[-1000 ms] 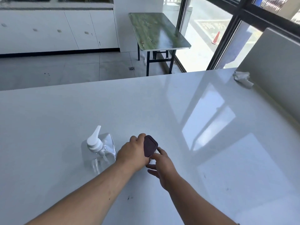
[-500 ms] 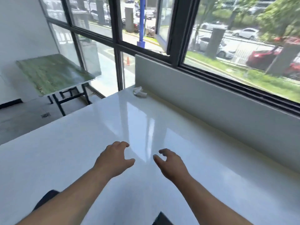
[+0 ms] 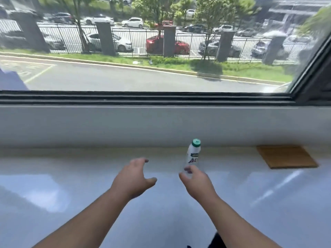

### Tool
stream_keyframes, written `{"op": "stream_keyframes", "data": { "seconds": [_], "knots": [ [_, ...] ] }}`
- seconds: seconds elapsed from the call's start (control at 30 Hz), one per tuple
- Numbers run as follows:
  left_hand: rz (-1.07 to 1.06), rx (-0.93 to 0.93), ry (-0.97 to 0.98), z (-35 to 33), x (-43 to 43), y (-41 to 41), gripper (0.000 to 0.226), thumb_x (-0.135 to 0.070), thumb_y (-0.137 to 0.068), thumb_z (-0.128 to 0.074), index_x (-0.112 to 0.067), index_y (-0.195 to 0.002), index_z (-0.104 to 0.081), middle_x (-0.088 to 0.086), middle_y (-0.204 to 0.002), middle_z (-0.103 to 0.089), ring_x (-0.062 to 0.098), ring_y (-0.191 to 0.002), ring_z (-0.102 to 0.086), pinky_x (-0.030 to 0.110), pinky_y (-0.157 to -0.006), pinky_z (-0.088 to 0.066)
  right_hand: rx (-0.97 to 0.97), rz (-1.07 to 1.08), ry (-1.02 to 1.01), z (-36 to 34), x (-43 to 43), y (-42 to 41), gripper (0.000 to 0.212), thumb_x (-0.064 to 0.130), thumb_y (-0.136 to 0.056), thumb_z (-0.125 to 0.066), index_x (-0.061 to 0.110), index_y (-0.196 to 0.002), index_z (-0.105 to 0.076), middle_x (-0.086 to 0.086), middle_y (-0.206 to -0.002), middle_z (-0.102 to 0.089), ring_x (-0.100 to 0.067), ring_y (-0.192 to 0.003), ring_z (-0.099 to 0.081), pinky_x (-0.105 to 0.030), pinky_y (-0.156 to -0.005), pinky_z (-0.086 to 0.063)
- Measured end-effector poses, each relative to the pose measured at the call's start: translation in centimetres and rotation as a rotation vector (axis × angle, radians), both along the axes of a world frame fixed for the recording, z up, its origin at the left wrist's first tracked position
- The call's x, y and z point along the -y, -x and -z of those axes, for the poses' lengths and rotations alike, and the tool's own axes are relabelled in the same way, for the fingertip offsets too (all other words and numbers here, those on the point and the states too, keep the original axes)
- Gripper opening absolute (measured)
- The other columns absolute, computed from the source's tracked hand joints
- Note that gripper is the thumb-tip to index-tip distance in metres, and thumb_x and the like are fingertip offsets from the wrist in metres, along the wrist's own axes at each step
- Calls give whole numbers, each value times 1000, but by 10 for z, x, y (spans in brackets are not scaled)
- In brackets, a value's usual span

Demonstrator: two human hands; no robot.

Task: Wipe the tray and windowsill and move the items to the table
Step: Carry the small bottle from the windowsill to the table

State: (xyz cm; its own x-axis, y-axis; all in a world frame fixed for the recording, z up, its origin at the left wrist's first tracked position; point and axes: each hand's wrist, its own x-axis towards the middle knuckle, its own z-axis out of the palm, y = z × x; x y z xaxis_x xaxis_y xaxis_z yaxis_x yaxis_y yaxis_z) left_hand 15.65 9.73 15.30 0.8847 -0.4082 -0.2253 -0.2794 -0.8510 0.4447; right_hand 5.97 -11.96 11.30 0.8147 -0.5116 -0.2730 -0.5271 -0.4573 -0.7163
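A small white bottle (image 3: 193, 153) with a green cap stands upright on the glossy white windowsill (image 3: 71, 169), close to the grey wall below the window. My right hand (image 3: 196, 181) hovers just in front of the bottle's base, fingers apart and empty; whether a fingertip touches the bottle I cannot tell. My left hand (image 3: 133, 177) is open too, held above the sill a hand's width to the left. A flat brown wooden tray (image 3: 286, 156) lies on the sill at the right, against the wall.
A low grey wall (image 3: 161, 126) runs along the back of the sill, with the dark window frame (image 3: 143, 98) above it. Outside are a road, a fence and parked cars. A dark edge (image 3: 215, 242) shows at the bottom between my arms.
My view has swung right from the white table to the window. The dark red item I held a second ago is gone from my hands; both hands are open, and the bottle and tray have come into view.
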Motion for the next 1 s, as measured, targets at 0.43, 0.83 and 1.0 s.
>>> {"op": "stream_keyframes", "data": {
  "seconds": [0.43,0.83,1.0],
  "knots": [
    [-58,-197,167,91,238,-74,105,-61,-63,-86,-30,-150,-37,-2,-152,-48,26,-131,-54,37,-95,-47,-105,173,-392,99,150,-51,60,47,-93,-64,34,-149,-47,0,-148,-55,-16,-114,-57,-34,-91,-46],
    [-286,-189,298,97,160,-73,48,-55,-68,-81,-45,-108,-56,-19,-97,-69,12,-91,-67,31,-71,-52,-136,139,-785,100,70,-88,86,40,-74,-60,36,-156,-36,7,-123,-69,-17,-110,-70,-41,-102,-55],
    [-459,-115,314,68,8,-58,43,-55,-70,-80,-46,-104,-57,-22,-97,-67,3,-89,-63,24,-65,-45,-211,-111,-798,83,-68,-109,61,29,-98,-59,32,-155,-40,0,-130,-67,-20,-110,-69,-38,-99,-55]
  ]
}}
